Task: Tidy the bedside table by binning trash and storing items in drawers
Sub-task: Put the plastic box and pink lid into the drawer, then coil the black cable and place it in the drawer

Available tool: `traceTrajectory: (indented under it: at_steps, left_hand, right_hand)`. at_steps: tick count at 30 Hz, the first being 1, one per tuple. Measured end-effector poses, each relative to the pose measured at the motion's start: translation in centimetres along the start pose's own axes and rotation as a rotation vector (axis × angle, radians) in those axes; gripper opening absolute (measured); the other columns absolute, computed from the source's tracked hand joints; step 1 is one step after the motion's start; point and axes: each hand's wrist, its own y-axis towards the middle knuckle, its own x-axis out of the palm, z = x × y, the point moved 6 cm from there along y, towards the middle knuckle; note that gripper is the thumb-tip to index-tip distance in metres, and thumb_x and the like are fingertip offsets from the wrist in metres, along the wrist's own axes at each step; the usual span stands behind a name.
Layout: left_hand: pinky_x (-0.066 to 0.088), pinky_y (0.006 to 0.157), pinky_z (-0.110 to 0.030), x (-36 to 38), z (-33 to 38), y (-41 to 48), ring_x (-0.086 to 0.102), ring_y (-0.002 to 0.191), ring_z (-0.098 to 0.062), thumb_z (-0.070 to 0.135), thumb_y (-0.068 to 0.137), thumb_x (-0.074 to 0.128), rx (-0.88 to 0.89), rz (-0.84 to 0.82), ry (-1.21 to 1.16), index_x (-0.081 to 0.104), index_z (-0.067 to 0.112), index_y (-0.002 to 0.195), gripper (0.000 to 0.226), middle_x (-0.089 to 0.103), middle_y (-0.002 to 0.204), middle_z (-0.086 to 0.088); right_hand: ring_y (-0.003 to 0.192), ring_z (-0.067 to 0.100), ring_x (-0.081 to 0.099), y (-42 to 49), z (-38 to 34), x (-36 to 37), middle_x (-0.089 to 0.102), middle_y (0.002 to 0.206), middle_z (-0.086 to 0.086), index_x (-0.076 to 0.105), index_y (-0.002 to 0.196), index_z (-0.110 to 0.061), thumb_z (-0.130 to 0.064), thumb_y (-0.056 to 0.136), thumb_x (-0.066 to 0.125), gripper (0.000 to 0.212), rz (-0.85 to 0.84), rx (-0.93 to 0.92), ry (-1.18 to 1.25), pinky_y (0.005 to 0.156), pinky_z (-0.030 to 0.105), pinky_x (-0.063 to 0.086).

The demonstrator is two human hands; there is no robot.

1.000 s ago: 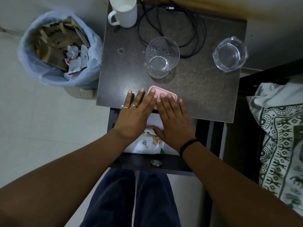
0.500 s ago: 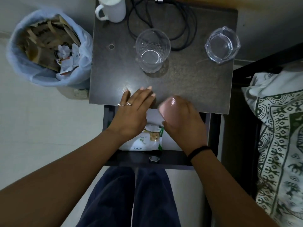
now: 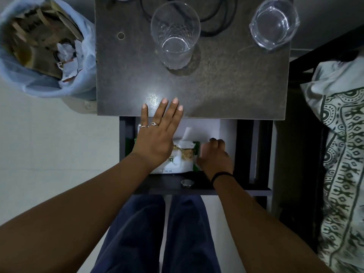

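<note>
The top drawer of the dark bedside table stands pulled out below the tabletop's front edge. A white and green wipes pack lies inside it. My right hand is down in the drawer just right of the pack, its fingers curled round a pink case that it mostly hides. My left hand hovers flat over the drawer's left part, with straight fingers reaching onto the tabletop edge and nothing in it.
On the tabletop stand a clear drinking glass, a clear glass bowl at the far right and a black cable behind. A lined bin full of paper sits left. Patterned bedding lies right. The drawer knob faces my legs.
My right hand took the pink case off the tabletop edge and lowered it into the drawer beside the wipes pack. My left hand stayed flat near the edge. The view shifted closer.
</note>
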Motion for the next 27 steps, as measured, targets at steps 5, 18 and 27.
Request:
traceTrajectory:
  at_steps: [5,18,27]
  left_hand:
    - [-0.011,0.110,-0.057,0.0,0.2,-0.1,0.003,0.146,-0.028,0.009,0.076,0.059,0.012,0.056,-0.019,0.009,0.012,0.151,0.090,0.008,0.159,-0.008]
    - [-0.002,0.110,-0.066,-2.3,-2.2,-3.0,0.013,0.144,-0.033,0.015,0.066,0.070,-0.103,-0.001,-0.026,0.024,0.011,0.149,0.095,0.019,0.157,-0.014]
    - [0.013,0.109,-0.063,-3.2,-6.3,-0.5,0.017,0.143,-0.037,0.014,0.071,0.067,-0.168,-0.153,-0.075,0.020,0.017,0.149,0.091,0.020,0.157,-0.012]
  right_hand:
    - [0.106,0.039,0.056,1.4,0.5,2.1,0.029,0.135,0.010,0.027,0.135,-0.013,-0.039,0.076,0.072,0.079,-0.100,-0.013,-0.070,0.085,0.042,0.050]
    - [0.118,0.023,0.053,-5.9,-6.6,-10.1,0.050,0.138,0.007,0.054,0.127,-0.014,-0.022,0.086,0.066,0.043,0.364,-0.363,0.195,0.100,0.035,0.045]
    - [0.132,0.031,0.040,2.8,-14.5,-21.9,0.047,0.140,0.016,0.047,0.134,-0.007,-0.011,0.089,0.052,0.046,0.515,-0.531,0.004,0.109,0.033,0.027]
